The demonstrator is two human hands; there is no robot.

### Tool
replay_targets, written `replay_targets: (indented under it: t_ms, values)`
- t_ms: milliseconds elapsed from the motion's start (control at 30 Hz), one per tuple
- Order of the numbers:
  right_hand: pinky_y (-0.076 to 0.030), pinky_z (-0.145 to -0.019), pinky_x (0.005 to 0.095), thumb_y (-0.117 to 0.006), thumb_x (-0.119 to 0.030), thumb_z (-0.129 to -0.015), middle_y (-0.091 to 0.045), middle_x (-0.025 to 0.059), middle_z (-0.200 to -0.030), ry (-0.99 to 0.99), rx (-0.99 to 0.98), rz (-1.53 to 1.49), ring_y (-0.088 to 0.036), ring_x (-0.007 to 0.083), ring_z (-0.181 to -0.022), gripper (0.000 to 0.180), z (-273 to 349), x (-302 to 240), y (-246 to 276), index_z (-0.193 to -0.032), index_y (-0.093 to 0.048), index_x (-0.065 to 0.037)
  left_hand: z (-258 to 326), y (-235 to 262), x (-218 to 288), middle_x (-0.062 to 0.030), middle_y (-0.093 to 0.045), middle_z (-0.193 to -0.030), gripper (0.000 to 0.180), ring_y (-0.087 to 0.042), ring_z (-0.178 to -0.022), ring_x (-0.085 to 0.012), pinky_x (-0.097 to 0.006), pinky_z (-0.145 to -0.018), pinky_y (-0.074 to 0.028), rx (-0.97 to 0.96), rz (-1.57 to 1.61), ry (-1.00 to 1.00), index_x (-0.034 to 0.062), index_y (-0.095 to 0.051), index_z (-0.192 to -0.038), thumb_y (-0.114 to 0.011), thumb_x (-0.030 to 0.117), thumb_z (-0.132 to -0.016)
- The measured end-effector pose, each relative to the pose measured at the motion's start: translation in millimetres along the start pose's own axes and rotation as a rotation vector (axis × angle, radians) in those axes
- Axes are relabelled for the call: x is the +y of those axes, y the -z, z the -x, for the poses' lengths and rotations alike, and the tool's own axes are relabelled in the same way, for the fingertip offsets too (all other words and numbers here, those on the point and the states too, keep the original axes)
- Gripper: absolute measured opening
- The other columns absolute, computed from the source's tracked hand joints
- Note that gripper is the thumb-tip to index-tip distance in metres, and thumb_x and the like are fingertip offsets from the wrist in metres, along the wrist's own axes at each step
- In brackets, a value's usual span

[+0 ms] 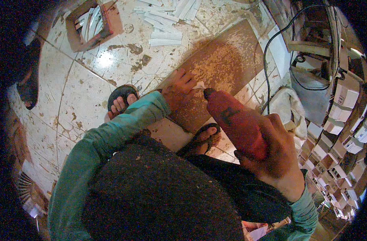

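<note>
My right hand is wrapped round a red, bottle-shaped thing with a dark narrow tip; whether it is a power tool or a bottle is unclear. Its tip points up and left, close to my left hand. That hand rests on a long brown board, fingers bent and a little apart. Beside its fingertips is a small pale piece, too blurred to name. Light brown dust or crumbs cover much of the board, which lies slantwise on the floor between my sandalled feet and the far right.
White strips lie loose on the stained tile floor. A brown box at the far left holds more strips. A black cable hangs at right, near a pale cloth and stacked white boxes. Another person's foot shows at left.
</note>
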State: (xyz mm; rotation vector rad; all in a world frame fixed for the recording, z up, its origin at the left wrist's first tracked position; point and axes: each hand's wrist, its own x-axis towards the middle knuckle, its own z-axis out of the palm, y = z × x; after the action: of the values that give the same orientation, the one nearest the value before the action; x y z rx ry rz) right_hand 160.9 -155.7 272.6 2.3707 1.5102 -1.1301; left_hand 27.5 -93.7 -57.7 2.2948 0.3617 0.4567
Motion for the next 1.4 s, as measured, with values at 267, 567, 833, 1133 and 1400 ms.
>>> replay_targets:
  t_ms: [267, 567, 833, 1133, 1400]
  values:
    - [-0.048, -0.074, 0.0432, -0.076, -0.013, -0.059, -0.054, 0.0155, -0.098, -0.006, -0.043, -0.003, -0.057, 0.0367, -0.087, 0.077, 3.7, 1.2, -0.4, -0.131, -0.050, -0.012, 2.5, -6.9, -3.0, -0.0115, -0.055, -0.098, 0.026, -0.049, -0.101, -0.0323, -0.042, -0.090, -0.043, -0.010, -0.083, -0.027, 0.0067, -0.059, -0.093, -0.067, 0.018, -0.071]
    - [-0.048, -0.075, 0.0432, -0.079, -0.019, -0.061, -0.054, 0.0167, -0.097, 0.046, -0.047, 0.154, -0.056, 0.0387, -0.089, 0.076, -8.3, 14.1, -9.8, -0.130, -0.048, -0.009, -0.7, -2.4, -7.2, -0.0122, -0.057, -0.093, 0.027, -0.052, -0.096, -0.0316, -0.042, -0.088, -0.044, -0.017, -0.128, -0.167, 0.0048, -0.060, -0.096, -0.065, 0.016, -0.072]
    - [-0.047, -0.086, 0.0397, -0.080, -0.021, -0.059, -0.057, 0.0179, -0.111, -0.047, -0.104, -0.054, -0.060, 0.0339, -0.097, 0.076, 2.9, 9.0, 18.5, -0.126, -0.049, -0.004, -0.4, 0.4, 2.5, -0.0117, -0.056, -0.093, 0.023, -0.052, -0.097, -0.0314, -0.043, -0.085, -0.046, 0.051, -0.020, 0.014, 0.0047, -0.060, -0.090, -0.065, 0.016, -0.071]
    - [-0.050, -0.087, 0.0388, -0.080, -0.049, -0.062, -0.055, 0.0146, -0.119, -0.401, 0.576, -0.296, -0.063, 0.0283, -0.096, 0.096, 84.7, 55.0, 38.7, -0.134, -0.038, -0.002, -8.7, -4.0, -3.6, -0.0114, -0.056, -0.093, 0.023, -0.053, -0.100, -0.0314, -0.043, -0.078, -0.046, 0.067, -0.087, -0.134, 0.0077, -0.062, -0.091, -0.068, 0.021, -0.075]
    - [-0.056, -0.065, 0.0383, -0.056, -0.043, -0.089, -0.062, 0.0180, -0.093, -0.369, 0.934, -1.138, -0.065, 0.0299, -0.075, 0.060, 79.9, 99.2, -6.7, -0.129, -0.037, -0.002, -5.2, 111.2, -8.7, -0.0047, -0.063, -0.077, 0.019, -0.061, -0.072, -0.0195, -0.032, -0.064, -0.049, 0.257, 0.288, 0.400, 0.0061, -0.065, -0.083, -0.075, 0.019, -0.074]
